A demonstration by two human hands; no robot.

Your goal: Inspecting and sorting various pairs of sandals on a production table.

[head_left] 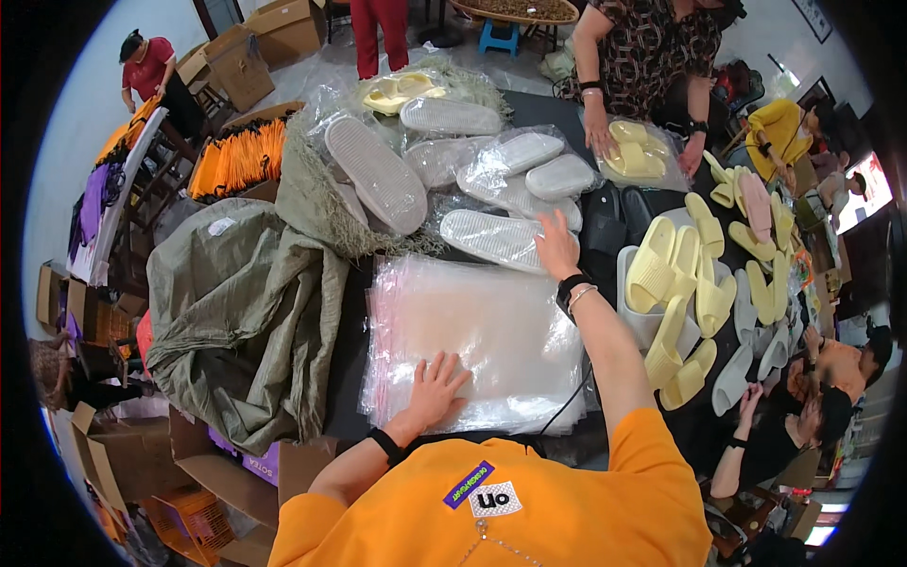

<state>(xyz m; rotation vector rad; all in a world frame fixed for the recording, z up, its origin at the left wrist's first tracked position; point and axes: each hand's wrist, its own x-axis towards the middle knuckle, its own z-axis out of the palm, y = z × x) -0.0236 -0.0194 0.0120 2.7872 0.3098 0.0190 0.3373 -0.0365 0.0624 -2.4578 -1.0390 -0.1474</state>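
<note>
My left hand lies with fingers spread on a stack of clear plastic bags right in front of me. My right hand reaches farther out, its fingers apart on the end of a white slipper wrapped in clear plastic. Beyond it, more bagged white slippers are piled on and beside a greenish woven sack. A bagged pale yellow pair tops the far side of that pile. Black slippers lie just right of my right hand.
Loose yellow slippers and grey ones crowd the table's right side. Across the table, another person's hands rest by a bagged yellow pair. A crumpled sack bulges at my left, near open cardboard boxes. Other people work along the right.
</note>
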